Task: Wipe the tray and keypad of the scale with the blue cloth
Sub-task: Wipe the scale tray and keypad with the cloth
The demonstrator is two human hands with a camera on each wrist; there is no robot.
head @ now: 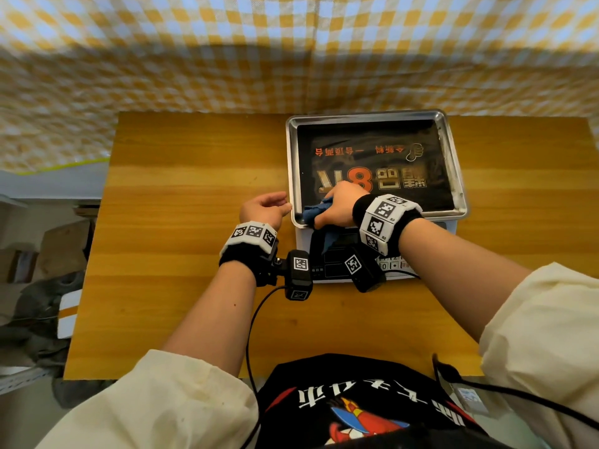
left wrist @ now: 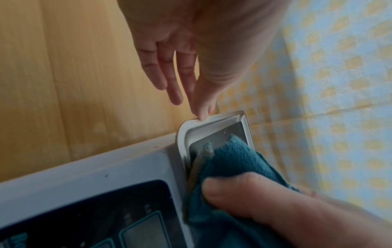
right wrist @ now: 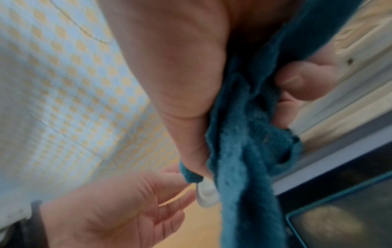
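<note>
A white scale (head: 302, 243) stands on the wooden table with a steel tray (head: 366, 117) on top; a black printed sheet covers the tray floor. My right hand (head: 340, 202) grips the bunched blue cloth (head: 316, 211) and presses it into the tray's near-left corner. One end of the cloth hangs down over the display. The wrist views show the cloth (left wrist: 233, 159) (right wrist: 244, 151) wrapped in curled fingers. My left hand (head: 264, 209) is beside that corner with its fingers straight, and its thumb (left wrist: 203, 107) touches the tray rim (left wrist: 191, 127). My right wrist partly hides the keypad (head: 392, 265).
The wooden table (head: 181, 222) extends to the left of the scale and towards me. A yellow checked cloth (head: 227, 59) hangs behind the table. Cables (head: 256, 319) run from the wrist cameras over the table's near edge. Clutter (head: 48, 247) lies on the floor at the left.
</note>
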